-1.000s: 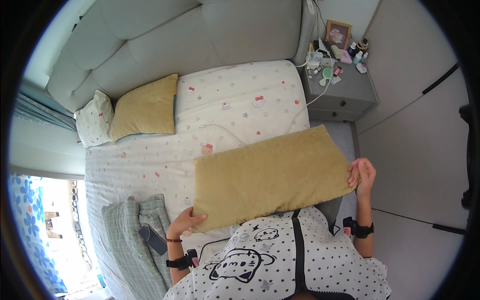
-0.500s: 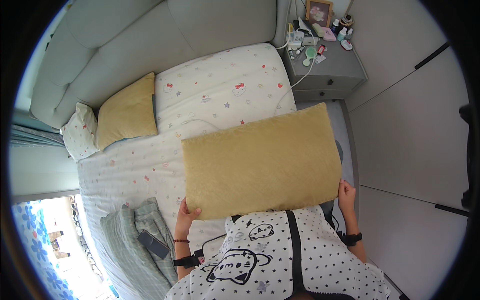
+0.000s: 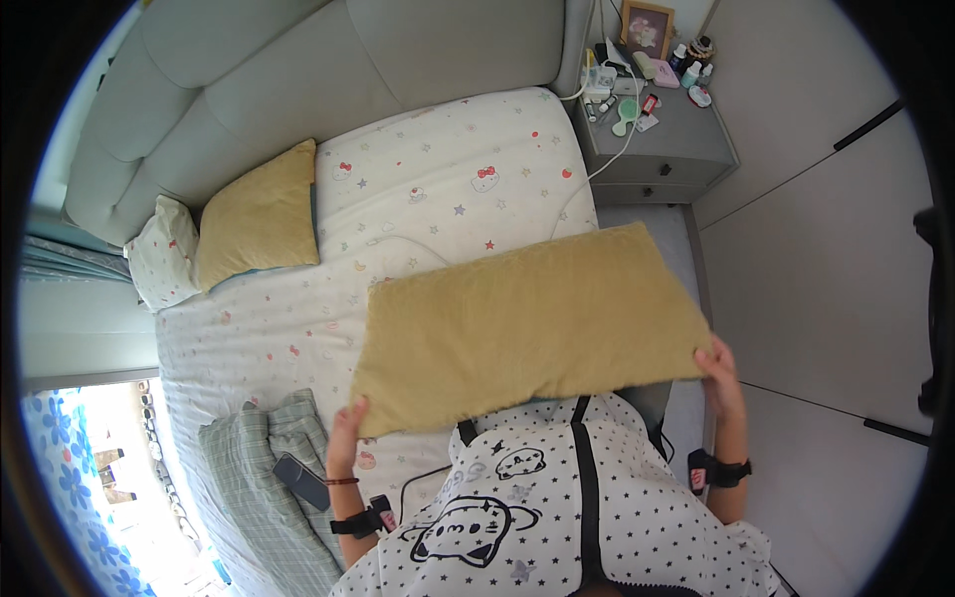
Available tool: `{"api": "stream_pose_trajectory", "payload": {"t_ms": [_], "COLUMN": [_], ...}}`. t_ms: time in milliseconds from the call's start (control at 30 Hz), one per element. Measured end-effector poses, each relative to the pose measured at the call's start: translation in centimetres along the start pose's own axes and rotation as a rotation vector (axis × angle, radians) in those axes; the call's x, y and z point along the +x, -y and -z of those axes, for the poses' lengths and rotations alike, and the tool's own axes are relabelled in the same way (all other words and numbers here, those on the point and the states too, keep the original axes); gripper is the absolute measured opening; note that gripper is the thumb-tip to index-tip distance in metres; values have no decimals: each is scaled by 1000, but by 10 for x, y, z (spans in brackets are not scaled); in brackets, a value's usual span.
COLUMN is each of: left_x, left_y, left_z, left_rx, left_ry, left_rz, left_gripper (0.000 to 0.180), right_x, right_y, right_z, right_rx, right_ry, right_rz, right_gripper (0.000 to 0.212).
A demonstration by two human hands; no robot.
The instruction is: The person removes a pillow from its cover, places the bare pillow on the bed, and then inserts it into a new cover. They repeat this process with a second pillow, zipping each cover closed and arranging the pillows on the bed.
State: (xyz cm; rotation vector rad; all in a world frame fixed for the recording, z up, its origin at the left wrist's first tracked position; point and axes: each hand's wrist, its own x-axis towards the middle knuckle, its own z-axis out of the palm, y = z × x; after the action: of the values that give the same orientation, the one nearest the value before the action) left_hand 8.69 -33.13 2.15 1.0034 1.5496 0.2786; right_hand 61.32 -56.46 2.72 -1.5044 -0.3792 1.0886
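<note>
A long mustard-yellow pillow [image 3: 517, 323] spans the space in front of my body, its near edge close to my chest. My left hand [image 3: 347, 426] is closed on its near left corner. At the near right corner my right hand [image 3: 718, 366] grips the fabric, with the thumb on top. Part of the bed and whatever lies beneath the pillow are hidden by it. Each wrist wears a black strap.
A second yellow pillow [image 3: 261, 214] and a small white pillow [image 3: 162, 254] lean by the grey headboard [image 3: 288, 60]. A phone [image 3: 300, 482] rests on folded checked cloth [image 3: 244, 448]. A white cable crosses the patterned sheet [image 3: 438, 179]. Right stands a cluttered nightstand [image 3: 686, 139], then grey cabinets [image 3: 816, 269].
My hands have moved farther apart, the right one outward and slightly up, the left one outward. The pillow's near edge has widened between them and tipped flatter toward me.
</note>
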Motion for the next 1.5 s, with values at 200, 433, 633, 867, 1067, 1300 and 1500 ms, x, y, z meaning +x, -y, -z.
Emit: {"api": "stream_pose_trajectory", "payload": {"t_ms": [200,433,633,867,1067,1300,1500], "left_x": [-20,-17,-39,-63,-60,-60,-68], "left_y": [-88,-99,-111,-125,-138,-150,-154], "left_z": [-4,-42,-50,-53,-72,-72,-74], "left_rx": [-476,-957,-551,-75,-75,-192,-220], "left_ry": [64,45,48,39,3,179,223], "left_rz": [-114,64,-48,-186,-387,-317,-277], "left_gripper": [27,28,34,51,46,49,49], "right_x": [73,80,29,2,-3,-1,-9], "right_y": [88,118,92,75,81,93,108], "right_z": [-41,-171,-300,-338,-333,-323,-314], "right_rx": [75,-256,-877,-939,-827,-689,-877], "right_ry": [-54,126,808,754,641,583,462], "right_rz": [142,562,565,720,749,864,1210], "right_gripper": [41,19,33,52,50,36,26]}}
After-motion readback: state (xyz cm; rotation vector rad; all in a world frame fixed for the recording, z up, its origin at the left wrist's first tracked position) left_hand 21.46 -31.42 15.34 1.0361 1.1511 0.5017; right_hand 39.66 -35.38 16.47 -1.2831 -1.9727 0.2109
